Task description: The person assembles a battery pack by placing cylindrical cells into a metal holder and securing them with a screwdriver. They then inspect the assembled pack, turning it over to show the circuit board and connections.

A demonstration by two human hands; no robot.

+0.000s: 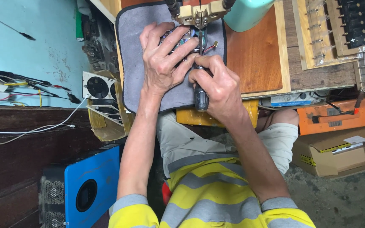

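My left hand (163, 59) presses down on a small electronic part (185, 41) with coloured wires that lies on a grey cloth mat (132, 50); the fingers hide most of it. My right hand (218, 86) grips a dark-handled screwdriver (200, 98), its shaft pointing up to the part beside my left fingertips. A beige metal fixture (197, 12) with screws stands just beyond the part at the mat's far edge.
The mat lies on a wooden bench top (256, 55). A mint cylinder (248, 12) stands at the far right of the mat. Wooden battery racks (343, 29) lie right. Below sit an orange case (334, 118), a cardboard box (339, 152), a blue box (89, 185) and loose cables (26, 84).
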